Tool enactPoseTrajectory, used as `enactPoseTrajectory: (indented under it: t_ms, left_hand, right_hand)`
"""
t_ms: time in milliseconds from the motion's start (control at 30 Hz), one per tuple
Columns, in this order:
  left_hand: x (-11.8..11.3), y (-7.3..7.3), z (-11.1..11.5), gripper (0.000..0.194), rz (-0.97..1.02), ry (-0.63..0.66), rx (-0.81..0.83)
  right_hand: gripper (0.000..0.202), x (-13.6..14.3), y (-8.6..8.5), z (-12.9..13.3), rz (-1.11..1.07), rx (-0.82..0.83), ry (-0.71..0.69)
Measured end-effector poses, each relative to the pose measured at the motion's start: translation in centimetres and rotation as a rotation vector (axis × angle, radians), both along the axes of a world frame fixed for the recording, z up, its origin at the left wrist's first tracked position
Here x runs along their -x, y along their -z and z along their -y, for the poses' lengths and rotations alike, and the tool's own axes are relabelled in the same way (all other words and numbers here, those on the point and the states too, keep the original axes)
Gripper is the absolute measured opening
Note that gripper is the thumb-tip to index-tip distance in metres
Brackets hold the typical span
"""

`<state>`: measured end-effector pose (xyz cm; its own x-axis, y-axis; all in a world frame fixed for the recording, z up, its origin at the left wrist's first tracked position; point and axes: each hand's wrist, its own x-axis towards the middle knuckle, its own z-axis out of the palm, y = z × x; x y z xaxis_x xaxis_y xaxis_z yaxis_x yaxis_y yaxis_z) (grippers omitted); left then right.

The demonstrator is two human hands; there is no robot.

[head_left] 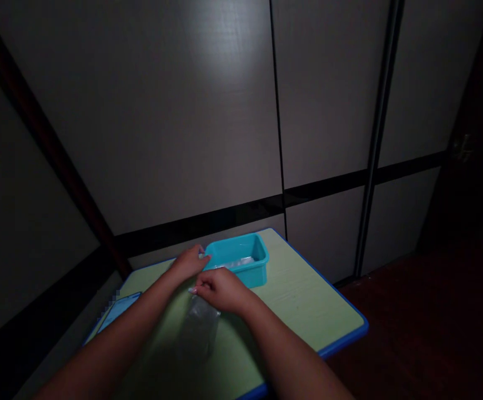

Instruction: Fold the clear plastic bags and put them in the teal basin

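Note:
A turquoise plastic bin (259, 273) stands on the pale green table, with some clear plastic (241, 261) lying inside it. My left hand (188, 263) is at the bin's left rim, thumb and fingers apart; whether it touches the rim is hard to tell. In front of the bin, my right hand (222, 289) has its fingertips pinched together on the top of a clear plastic bag (200, 322). The bag hangs down toward the tabletop, its lower part dim and blurred.
The green table (308, 300) has a blue edge and stands against a grey panelled cabinet (191, 122). At the table's left lies a flat light-blue item (120, 308), partly behind my left forearm. Dark reddish floor (400, 328) shows on the right.

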<state>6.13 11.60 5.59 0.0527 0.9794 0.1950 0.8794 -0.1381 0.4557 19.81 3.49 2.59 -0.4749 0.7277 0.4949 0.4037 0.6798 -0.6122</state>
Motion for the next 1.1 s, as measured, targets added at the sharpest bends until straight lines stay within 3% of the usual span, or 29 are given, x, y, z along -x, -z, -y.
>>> enactPoseTrajectory:
  t_ms: [100, 200, 333, 467, 633, 767, 933, 1100]
  left_hand:
    - [0.7, -0.7, 2.7, 0.031, 0.263, 0.139, -0.250]
    - [1.4, -0.2, 5.6, 0.046, 0.626, 0.296, -0.039]
    - [3.4, 2.7, 8.2, 0.054, 0.887, 0.269, 0.211]
    - [5.1, 5.1, 9.1, 0.054, 0.962, 0.238, 0.261]
    - [4.2, 6.3, 9.2, 0.047, 1.031, 0.343, 0.314]
    - [3.1, 6.6, 9.3, 0.050, 1.134, 0.492, 0.407]
    - [3.4, 6.2, 9.5, 0.038, 1.107, 0.503, 0.550]
    - [4.1, 5.9, 9.6, 0.039, 1.139, 0.543, 0.747]
  right_hand:
    - [0.018, -0.1, 0.0, -0.1, -0.018, 0.018, -0.015]
    - [0.016, -0.1, 0.1, -0.3, -0.051, 0.022, -0.019]
    - [0.018, 0.1, 0.4, -0.3, -0.069, 0.028, -0.035]
    - [0.017, 0.5, 1.0, -0.2, 0.022, 0.063, -0.041]
    - [0.018, 0.7, 1.4, 0.1, 0.033, 0.081, -0.089]
    - [0.022, 0.9, 1.4, 0.1, -0.023, 0.082, -0.061]
    - [0.023, 0.9, 1.6, -0.2, -0.012, 0.062, 0.006]
    - [0.029, 0.7, 1.8, -0.4, -0.032, 0.026, 0.056]
